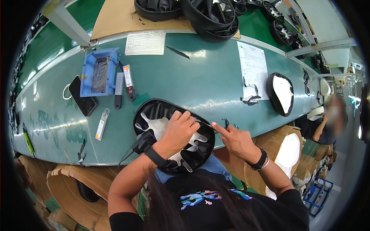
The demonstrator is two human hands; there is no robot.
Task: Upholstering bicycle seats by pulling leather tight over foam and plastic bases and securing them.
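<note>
A rounded black leather-like cushion cover [201,148] with white, jagged-edged material [157,126] inside lies at the table's front edge, partly over my lap. My left hand [180,130] is over its inside, fingers curled and pinching near the far right rim. A thin light sliver shows at these fingertips; I cannot make out what it is. My right hand [237,142] is just right of the cover, its index finger stretched to the rim and the other fingers loosely bent. Nothing plainly shows in its grasp. A black device is strapped to my left wrist.
At the left are a blue bin [86,73] of thin metal pieces, a phone [82,96], cutters [128,82] and a white-labelled tool [102,124]. Paper sheets [252,69] and another cover [270,94] lie right. Black covers [212,32] are stacked behind. A person [323,119] sits far right.
</note>
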